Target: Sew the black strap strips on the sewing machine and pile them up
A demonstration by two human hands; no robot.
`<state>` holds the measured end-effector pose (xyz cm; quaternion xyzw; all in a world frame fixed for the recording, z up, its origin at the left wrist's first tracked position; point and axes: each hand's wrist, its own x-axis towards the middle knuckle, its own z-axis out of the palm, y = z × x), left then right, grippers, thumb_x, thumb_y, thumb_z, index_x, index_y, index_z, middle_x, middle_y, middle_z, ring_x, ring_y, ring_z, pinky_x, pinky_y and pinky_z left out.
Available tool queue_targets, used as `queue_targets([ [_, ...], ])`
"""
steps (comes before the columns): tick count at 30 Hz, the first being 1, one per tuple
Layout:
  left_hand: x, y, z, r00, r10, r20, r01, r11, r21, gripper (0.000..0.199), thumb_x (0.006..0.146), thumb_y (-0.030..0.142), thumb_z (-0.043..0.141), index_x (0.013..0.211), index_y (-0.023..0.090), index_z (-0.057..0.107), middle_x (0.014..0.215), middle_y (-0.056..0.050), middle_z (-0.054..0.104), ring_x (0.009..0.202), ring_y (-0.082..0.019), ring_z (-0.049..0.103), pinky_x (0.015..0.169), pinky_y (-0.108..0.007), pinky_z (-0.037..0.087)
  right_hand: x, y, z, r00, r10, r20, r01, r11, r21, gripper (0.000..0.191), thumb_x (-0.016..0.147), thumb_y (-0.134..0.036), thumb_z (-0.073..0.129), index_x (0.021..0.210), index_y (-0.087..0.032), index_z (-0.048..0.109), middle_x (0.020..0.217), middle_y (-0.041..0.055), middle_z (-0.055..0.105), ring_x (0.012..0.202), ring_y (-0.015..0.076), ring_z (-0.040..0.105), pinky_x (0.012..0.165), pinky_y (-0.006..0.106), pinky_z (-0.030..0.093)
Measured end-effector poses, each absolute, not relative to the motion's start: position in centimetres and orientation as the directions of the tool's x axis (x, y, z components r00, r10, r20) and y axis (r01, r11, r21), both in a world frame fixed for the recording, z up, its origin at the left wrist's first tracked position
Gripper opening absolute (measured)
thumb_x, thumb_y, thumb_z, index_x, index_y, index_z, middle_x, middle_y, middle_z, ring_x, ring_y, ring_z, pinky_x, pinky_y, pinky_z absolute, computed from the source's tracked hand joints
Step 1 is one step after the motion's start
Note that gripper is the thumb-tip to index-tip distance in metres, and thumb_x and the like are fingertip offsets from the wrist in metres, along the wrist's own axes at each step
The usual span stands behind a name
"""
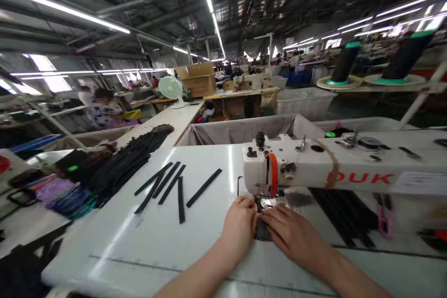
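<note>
At the presser foot of a white sewing machine, both hands are on a small piece of black fabric. My left hand has its fingers curled in at the fabric's left edge, just before the needle area. From the right, my right hand grips the fabric's other edge, its fingers close together and its tips near the left thumb. The fabric's far end is hidden under the foot and fingers. Several short black strips lie on the white table, left of the hands.
A heap of black strips lies at the table's left edge. Under the machine arm are more black strips and pink-handled snips. Thread cones stand at the upper right. Behind the table is a cloth-lined bin. A person sits far left.
</note>
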<state>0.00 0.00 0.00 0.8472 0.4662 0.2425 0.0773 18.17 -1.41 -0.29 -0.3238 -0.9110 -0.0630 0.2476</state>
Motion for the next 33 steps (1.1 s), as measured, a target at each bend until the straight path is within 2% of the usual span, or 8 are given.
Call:
queue_targets([
  [9,0.4,-0.3,0.3,0.456,0.827,0.329,0.760,-0.554,0.341,0.023,0.091,0.011,0.045,0.083,0.016,0.066,0.098,-0.008,0.066,0.092,-0.023,0.056,0.087,-0.038,0.051,18.1,-1.6,0.1,-0.666,0.572,0.479,0.628,0.777,-0.056,0.027,0.087,-0.010,0.050,0.111,-0.015,0.061,0.103,0.0083,0.067,0.094,0.0227,0.062,0.088,0.042,0.052],
  [18,0.3,-0.1,-0.1,0.458,0.822,0.340,0.750,-0.562,0.348,0.023,0.090,0.010,0.043,0.088,0.015,0.065,0.100,-0.009,0.066,0.092,-0.024,0.055,0.085,-0.039,0.050,18.1,-1.5,-0.3,-0.661,0.584,0.472,0.633,0.771,-0.067,0.029,0.086,-0.009,0.052,0.113,-0.015,0.061,0.106,0.0083,0.067,0.097,0.0225,0.061,0.089,0.042,0.052],
  [24,0.2,0.7,0.4,0.524,0.786,0.328,0.748,-0.609,0.264,0.024,0.090,0.011,0.045,0.076,0.015,0.065,0.085,-0.007,0.066,0.083,-0.022,0.056,0.080,-0.037,0.050,18.1,-1.7,-0.1,-0.664,0.581,0.470,0.641,0.766,-0.041,0.027,0.086,-0.009,0.050,0.110,-0.014,0.062,0.104,0.0090,0.067,0.095,0.0230,0.061,0.089,0.043,0.051],
  [33,0.3,0.6,0.3,0.513,0.783,0.352,0.760,-0.605,0.238,0.025,0.088,0.010,0.046,0.072,0.017,0.065,0.083,-0.007,0.066,0.082,-0.022,0.057,0.078,-0.035,0.049,18.1,-1.7,-0.4,-0.652,0.574,0.495,0.638,0.769,-0.051,0.028,0.087,-0.010,0.050,0.112,-0.015,0.062,0.106,0.0084,0.067,0.095,0.0218,0.061,0.087,0.040,0.052],
])
